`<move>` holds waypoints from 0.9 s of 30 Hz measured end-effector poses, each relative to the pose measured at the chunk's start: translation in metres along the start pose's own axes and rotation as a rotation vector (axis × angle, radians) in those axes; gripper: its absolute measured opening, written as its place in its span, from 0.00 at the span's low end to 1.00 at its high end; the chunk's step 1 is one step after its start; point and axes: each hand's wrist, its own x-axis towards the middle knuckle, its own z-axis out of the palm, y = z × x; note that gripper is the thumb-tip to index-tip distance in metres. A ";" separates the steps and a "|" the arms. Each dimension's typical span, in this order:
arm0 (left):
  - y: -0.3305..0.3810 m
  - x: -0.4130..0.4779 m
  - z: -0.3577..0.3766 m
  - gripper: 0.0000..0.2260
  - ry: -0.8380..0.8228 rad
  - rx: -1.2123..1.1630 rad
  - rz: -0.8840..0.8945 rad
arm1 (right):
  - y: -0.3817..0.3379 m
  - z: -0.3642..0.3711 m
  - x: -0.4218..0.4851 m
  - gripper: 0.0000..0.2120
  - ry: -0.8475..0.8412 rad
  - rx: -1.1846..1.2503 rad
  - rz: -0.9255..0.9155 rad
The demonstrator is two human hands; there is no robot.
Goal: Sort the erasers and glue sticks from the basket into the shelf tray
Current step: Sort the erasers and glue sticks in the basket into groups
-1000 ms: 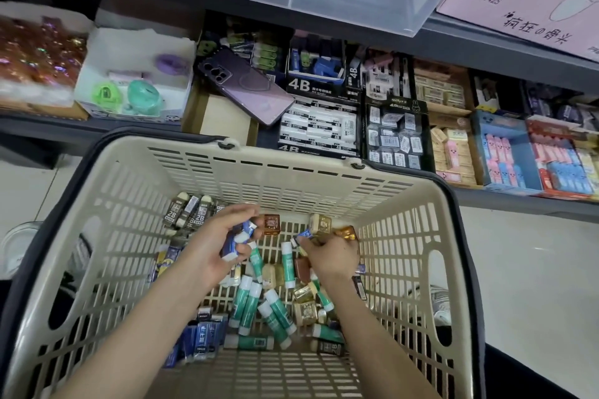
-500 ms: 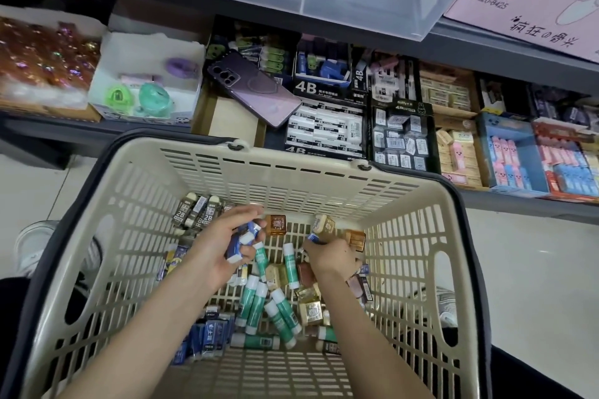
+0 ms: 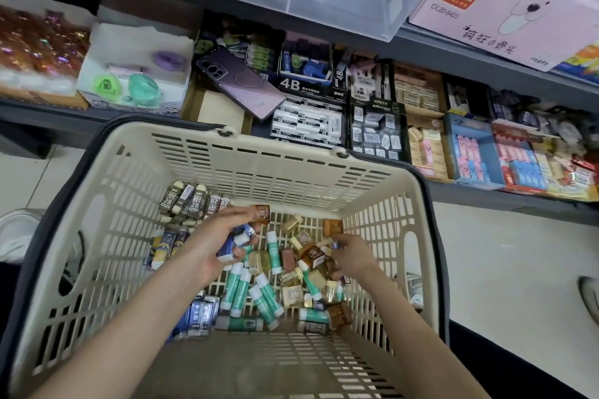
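Head view has both your arms reaching down into the cream basket (image 3: pixel 291 186), which stands just in front of the grey shelf (image 3: pixel 486 199). What is your left hand (image 3: pixel 210 246) doing?

— Your left hand is curled round a small bunch of blue-and-white erasers (image 3: pixel 235 241). You hold them over the heap, towards the basket's far wall.

And your right hand (image 3: pixel 355 257)? Its fingers are bent, and a small blue piece (image 3: pixel 335 244) shows at your fingertips. It is too small to say what it is.

— You pinch it there, right over the amber and cream cube erasers (image 3: pixel 312 256) scattered on the right side of the basket floor. The green-and-white glue sticks (image 3: pixel 238 288) lie loose in the middle, just below your left hand, some crossing one another. Grey 2B erasers (image 3: pixel 194 201) are piled in the far left corner. Blue-sleeved erasers (image 3: pixel 201 317) lie at the near left, beside your left forearm. On the shelf, just behind the basket's far rim, a brown cardboard tray (image 3: pixel 214 110) sits beside a box of 4B erasers (image 3: pixel 308 126), and a purple phone (image 3: pixel 240 84) lies tilted across both. Left of the tray stands a white box (image 3: pixel 136 42) with green and purple items inside. Everything you hold is over the basket.
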 end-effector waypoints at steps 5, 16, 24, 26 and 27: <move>-0.003 -0.004 -0.009 0.07 -0.019 -0.050 -0.060 | -0.001 0.014 0.002 0.24 -0.052 -0.131 -0.046; 0.008 -0.019 -0.026 0.06 0.027 0.365 0.018 | -0.032 0.002 -0.051 0.16 0.128 0.314 -0.162; 0.017 -0.053 -0.045 0.22 -0.073 0.628 0.098 | -0.121 0.016 -0.126 0.12 -0.400 0.515 -0.437; 0.020 -0.059 -0.058 0.21 -0.049 0.640 0.134 | -0.129 0.020 -0.133 0.12 -0.427 0.534 -0.429; 0.021 -0.062 -0.065 0.18 -0.033 0.639 0.155 | -0.130 0.022 -0.136 0.13 -0.463 0.575 -0.420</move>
